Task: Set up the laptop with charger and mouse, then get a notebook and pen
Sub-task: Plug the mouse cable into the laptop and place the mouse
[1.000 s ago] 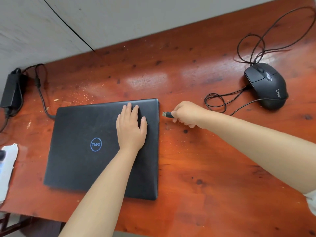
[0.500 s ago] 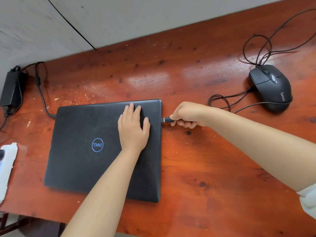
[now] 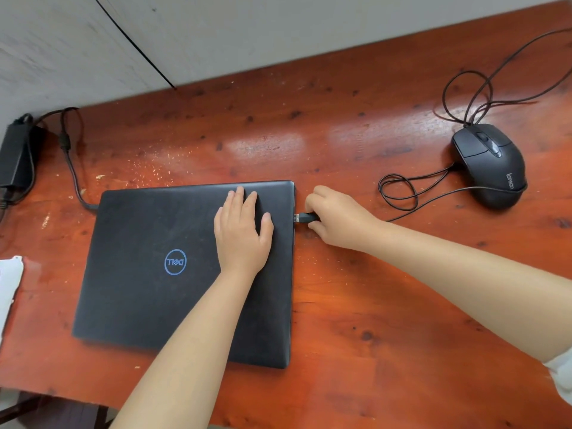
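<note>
Closed black laptop (image 3: 161,267) flat on reddish wooden surface (image 3: 371,320), lid down. Left hand (image 3: 241,230) lies palm-down on lid, fingers spread, no grip on anything. Right hand (image 3: 337,218) just off laptop's right edge, grip pinched tight on USB plug (image 3: 305,217); metal tip at the side port, depth of seating unclear. Mouse (image 3: 490,165) well right of that grip, its cable (image 3: 399,193) looping back toward the hand. Charger brick (image 3: 15,156) far left, its lead (image 3: 72,168) reaching laptop's left edge.
</note>
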Tool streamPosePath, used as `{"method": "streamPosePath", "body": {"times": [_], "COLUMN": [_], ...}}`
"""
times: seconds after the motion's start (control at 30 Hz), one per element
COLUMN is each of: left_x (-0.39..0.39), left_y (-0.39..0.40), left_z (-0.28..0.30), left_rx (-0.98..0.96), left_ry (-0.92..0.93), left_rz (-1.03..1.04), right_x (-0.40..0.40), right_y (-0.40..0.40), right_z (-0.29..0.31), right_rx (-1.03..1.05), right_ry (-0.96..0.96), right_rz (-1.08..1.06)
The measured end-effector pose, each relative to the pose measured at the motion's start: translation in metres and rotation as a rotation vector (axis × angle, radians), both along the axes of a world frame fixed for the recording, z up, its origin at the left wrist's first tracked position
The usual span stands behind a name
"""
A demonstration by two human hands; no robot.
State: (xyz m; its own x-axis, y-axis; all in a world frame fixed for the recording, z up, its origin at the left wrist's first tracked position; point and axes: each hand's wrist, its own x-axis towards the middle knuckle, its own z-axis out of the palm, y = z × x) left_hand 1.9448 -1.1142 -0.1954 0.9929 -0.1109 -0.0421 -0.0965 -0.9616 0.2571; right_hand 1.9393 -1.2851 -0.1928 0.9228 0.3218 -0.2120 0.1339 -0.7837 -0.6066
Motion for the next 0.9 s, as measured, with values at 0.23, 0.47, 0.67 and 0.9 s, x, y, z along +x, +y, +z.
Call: {"method": "streamPosePath", "body": {"times": [0.23, 0.47, 0.67, 0.9], "left_x": [0.0, 0.0, 0.0, -0.002], "left_y": [0.0, -0.001, -0.003, -0.005], "left_z": [-0.001, -0.002, -0.001, 0.004], "left_rx": [0.002, 0.016, 0.029, 0.035], "left_ry": [-0.014, -0.016, -0.011, 0.01], "left_rz": [-0.001, 0.0, 0.005, 0.01], "right_x": [-0.014, -0.013, -0.014, -0.013], "right_y": [0.005, 0.011, 0.013, 0.015], "right_z": [0.001, 0.002, -0.004, 0.002], "right_rx": [-0.128, -0.076, -0.021, -0.143], "right_ry": [-0.453, -0.388, -0.405, -0.359], "right_rz": [0.009, -0.022, -0.064, -0.046]}}
